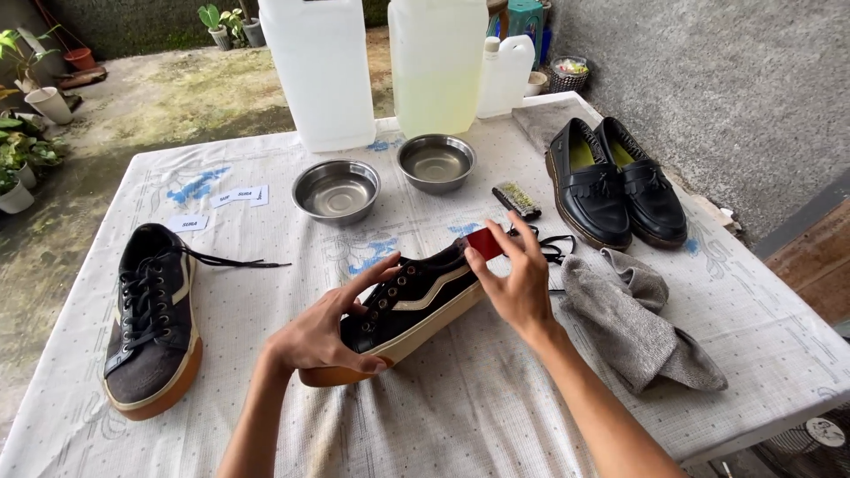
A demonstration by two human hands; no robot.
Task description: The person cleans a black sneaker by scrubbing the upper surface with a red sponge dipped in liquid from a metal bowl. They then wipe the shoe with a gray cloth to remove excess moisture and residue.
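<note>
1. Head view: the left hand [323, 332] grips the toe end of a black sneaker [416, 305] with a pale side stripe and tan sole, fingers [376, 270] curled over the laces and thumb under the sole. The shoe lies on its side at the near middle of the surface [478, 416], a table under a white dotted cloth.
2. The right hand [513, 279] pinches a small red block [485, 243] between its fingers at the shoe's heel, touching it.
3. A matching sneaker [152, 327] sits upright at the near left, laces trailing right.
4. A grey cloth [633, 327] lies crumpled just right of the right hand.
5. Farther off stand two steel bowls [336, 190], a pair of black loafers [615, 181] at the far right, and two big plastic jugs [438, 62] at the far edge.
</note>
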